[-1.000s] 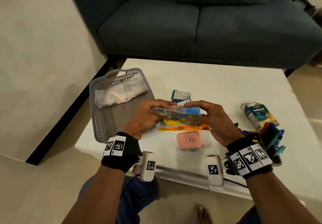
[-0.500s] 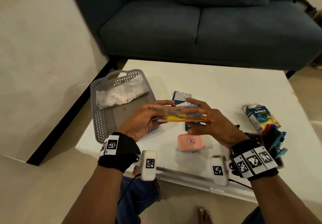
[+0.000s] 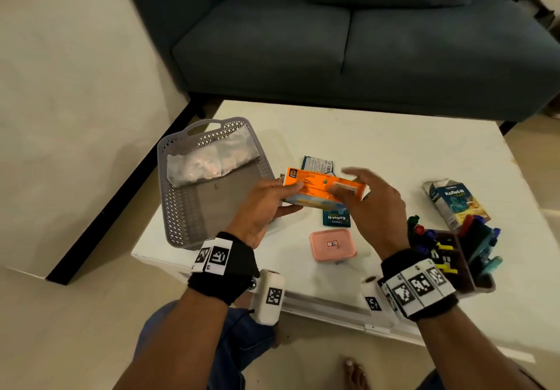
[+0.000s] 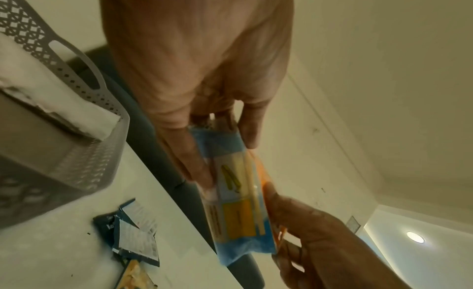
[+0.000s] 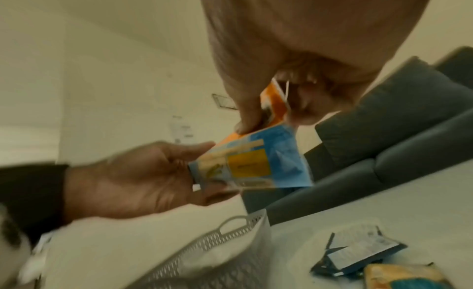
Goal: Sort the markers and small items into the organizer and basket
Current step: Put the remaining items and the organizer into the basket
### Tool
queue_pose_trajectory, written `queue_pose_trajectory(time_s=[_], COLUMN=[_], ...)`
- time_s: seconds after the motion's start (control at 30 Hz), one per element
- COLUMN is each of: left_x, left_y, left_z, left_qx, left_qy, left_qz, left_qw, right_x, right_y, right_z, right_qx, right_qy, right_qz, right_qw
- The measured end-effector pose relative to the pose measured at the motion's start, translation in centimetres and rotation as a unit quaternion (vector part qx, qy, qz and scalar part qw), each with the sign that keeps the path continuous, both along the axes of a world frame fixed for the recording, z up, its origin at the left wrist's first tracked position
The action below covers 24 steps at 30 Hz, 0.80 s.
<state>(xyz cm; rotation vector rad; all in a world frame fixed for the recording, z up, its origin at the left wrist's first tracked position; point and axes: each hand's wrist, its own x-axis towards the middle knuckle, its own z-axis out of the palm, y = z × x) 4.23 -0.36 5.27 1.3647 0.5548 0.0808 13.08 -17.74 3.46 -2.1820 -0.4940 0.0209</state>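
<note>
Two views apart from the head camera, each adding its own detail. Seen from above: dark blue sofa (image 3: 363, 40) behind white table (image 3: 378, 147); grey perforated basket (image 3: 181, 207) at table's left, holding a clear plastic bag (image 3: 209, 162); brown organizer (image 3: 460, 262) crammed with markers (image 3: 475, 238) at right edge, a Koflet-H carton (image 3: 454, 204) just beyond it. Held above the table between basket and organizer: orange-and-blue packet (image 3: 321, 191), left hand (image 3: 260, 207) gripping one end, right hand (image 3: 372, 207) pinching the other with thumb on the orange face. Pink case (image 3: 332, 244) below, dark sachets (image 3: 318, 165) partly hidden behind. Revealed only by the left wrist view: packet's blue and yellow underside (image 4: 238, 208), left fingers (image 4: 189, 162) along it. Shown by the right wrist view: right thumb and fingers (image 5: 248, 115) curled on the orange end, blurred.
</note>
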Motion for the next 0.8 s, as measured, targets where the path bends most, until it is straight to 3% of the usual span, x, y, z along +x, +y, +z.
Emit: queue_pose_trajectory(time_s=[0.07,0.13,0.2,0.3,0.43,0.57,0.63,0.7,0.8], left_x=[0.0,0.0,0.1,-0.1,-0.8,-2.1,-2.3,-2.4,-2.5], left_y=[-0.2,-0.2,-0.3,-0.2,0.6,2.8,3.6,4.4,6.5], left_z=[0.0,0.1,0.4,0.7,0.5,0.5,0.2,0.0,-0.5], left_qx=[-0.021,-0.040,-0.057,-0.068,-0.059,0.162,0.256,0.273,0.284], left_qy=[0.006,-0.001,-0.008,0.008,0.005,-0.018,-0.012,-0.020,0.004], left_qz=[0.035,0.055,0.061,0.061,0.014,-0.104,-0.078,-0.056,0.018], left_qw=[0.999,0.998,0.996,0.996,0.998,0.981,0.964,0.960,0.959], right_x=[-0.6,-0.9,-1.0,-1.1,-1.6,-1.5,-1.3,-1.4,-0.8], right_y=[-0.2,-0.1,0.2,0.9,1.7,2.3,2.8,3.3,3.3], right_z=[-0.1,-0.3,-1.1,-2.1,-2.1,-1.8,-1.8,-1.8,-2.0], right_qx=[-0.061,-0.104,-0.122,-0.104,-0.114,-0.077,-0.046,-0.020,-0.011], right_qy=[-0.173,-0.283,-0.310,-0.339,-0.320,-0.213,-0.148,-0.102,-0.113], right_qz=[0.028,0.099,0.145,0.152,0.134,0.180,0.205,0.197,0.135], right_qw=[0.983,0.948,0.932,0.923,0.931,0.957,0.966,0.975,0.984])
